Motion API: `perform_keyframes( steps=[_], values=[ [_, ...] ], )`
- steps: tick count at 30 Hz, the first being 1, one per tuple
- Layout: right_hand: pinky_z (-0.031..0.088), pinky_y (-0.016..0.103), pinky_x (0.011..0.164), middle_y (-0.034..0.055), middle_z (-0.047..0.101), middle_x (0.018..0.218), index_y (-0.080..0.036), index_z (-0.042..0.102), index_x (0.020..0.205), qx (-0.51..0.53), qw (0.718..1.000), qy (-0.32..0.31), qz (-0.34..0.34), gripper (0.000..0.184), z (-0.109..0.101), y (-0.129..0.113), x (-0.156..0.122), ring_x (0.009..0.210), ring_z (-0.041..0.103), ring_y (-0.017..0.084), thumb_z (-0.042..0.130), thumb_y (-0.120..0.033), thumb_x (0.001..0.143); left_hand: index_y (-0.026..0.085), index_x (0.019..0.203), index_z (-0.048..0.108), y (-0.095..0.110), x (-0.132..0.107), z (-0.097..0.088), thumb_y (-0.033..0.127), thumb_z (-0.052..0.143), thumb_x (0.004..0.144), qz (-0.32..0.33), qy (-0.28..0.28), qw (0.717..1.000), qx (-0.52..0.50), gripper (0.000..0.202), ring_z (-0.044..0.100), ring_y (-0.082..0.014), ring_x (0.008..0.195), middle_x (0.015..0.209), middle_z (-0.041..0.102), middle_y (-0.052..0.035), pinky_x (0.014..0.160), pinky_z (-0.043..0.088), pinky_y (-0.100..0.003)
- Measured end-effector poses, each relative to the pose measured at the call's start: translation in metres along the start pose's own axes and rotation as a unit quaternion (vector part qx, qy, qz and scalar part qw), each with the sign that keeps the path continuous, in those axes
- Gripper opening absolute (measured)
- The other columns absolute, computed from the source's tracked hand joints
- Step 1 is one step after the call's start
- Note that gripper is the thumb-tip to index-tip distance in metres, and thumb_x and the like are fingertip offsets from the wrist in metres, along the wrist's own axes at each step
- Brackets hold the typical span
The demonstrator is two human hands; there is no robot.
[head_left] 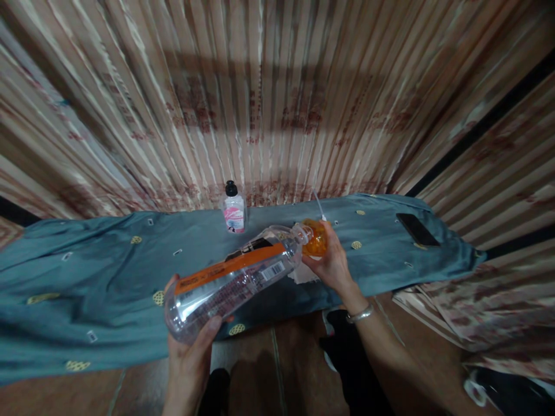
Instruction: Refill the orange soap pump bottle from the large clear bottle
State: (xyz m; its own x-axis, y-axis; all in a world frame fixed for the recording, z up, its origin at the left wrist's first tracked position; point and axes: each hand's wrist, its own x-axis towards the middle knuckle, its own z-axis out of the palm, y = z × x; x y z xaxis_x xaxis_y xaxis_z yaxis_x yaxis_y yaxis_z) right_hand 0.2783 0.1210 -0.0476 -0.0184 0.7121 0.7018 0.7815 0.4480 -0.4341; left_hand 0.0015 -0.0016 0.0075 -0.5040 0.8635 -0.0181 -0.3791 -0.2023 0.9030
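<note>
Head view: left hand [189,351] half-curled around bottle [234,280]

Printed curtains [277,86], patterned cloth [108,260] and tiled floor [143,390] suggest a curtained space at home.

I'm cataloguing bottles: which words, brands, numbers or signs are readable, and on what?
No text reads clearly.
Large orange-banded clear plastic bottle: print too blurred; white barcode visible, any digits too small.
Small black-capped, pink-labelled clear bottle: lettering too blurred.
Teal patterned cloth: marks in white rectangles too small.
Beige pleated curtain: dark vertical marks, too blurred.
</note>
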Motion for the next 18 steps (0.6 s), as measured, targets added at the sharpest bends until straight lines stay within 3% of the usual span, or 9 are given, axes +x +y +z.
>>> perform_keyframes(
  steps=[7, 12, 18],
  values=[
    [0.051, 0.06, 0.118, 0.0193, 0.061, 0.15, -0.021, 0.035, 0.159, 0.001, 1.0, 0.0, 0.005, 0.095, -0.0003, -0.0005, 0.0, 0.142, 0.059, 0.037, 0.084, -0.04, 0.081, 0.04, 0.148, 0.056, 0.0017, 0.0002, 0.0016, 0.033, 0.099, 0.06, 0.003, 0.003, 1.0, 0.009, 0.099, 0.072, -0.0208, 0.083, 0.127, 0.069, -0.0038, 0.059, 0.064, -0.03],
    [0.052, 0.06, 0.117, 0.0192, 0.061, 0.15, -0.021, 0.035, 0.159, -0.006, 1.0, 0.001, 0.003, 0.095, -0.0001, -0.0003, 0.0002, 0.142, 0.059, 0.037, 0.085, -0.04, 0.08, 0.041, 0.15, 0.054, 0.0001, 0.0006, -0.0008, 0.035, 0.097, 0.062, 0.003, 0.002, 1.0, 0.027, 0.098, 0.071, -0.021, 0.085, 0.131, 0.068, -0.0044, 0.062, 0.065, -0.031],
    [0.051, 0.06, 0.118, 0.0191, 0.062, 0.15, -0.021, 0.034, 0.159, -0.007, 1.0, -0.006, 0.004, 0.094, -0.0012, -0.0002, -0.0005, 0.143, 0.058, 0.036, 0.084, -0.039, 0.081, 0.041, 0.15, 0.054, 0.0011, 0.0004, -0.0016, 0.035, 0.098, 0.063, 0.004, -0.005, 1.0, 0.025, 0.098, 0.071, -0.0199, 0.081, 0.118, 0.071, -0.0008, 0.062, 0.065, -0.031]
  ],
)
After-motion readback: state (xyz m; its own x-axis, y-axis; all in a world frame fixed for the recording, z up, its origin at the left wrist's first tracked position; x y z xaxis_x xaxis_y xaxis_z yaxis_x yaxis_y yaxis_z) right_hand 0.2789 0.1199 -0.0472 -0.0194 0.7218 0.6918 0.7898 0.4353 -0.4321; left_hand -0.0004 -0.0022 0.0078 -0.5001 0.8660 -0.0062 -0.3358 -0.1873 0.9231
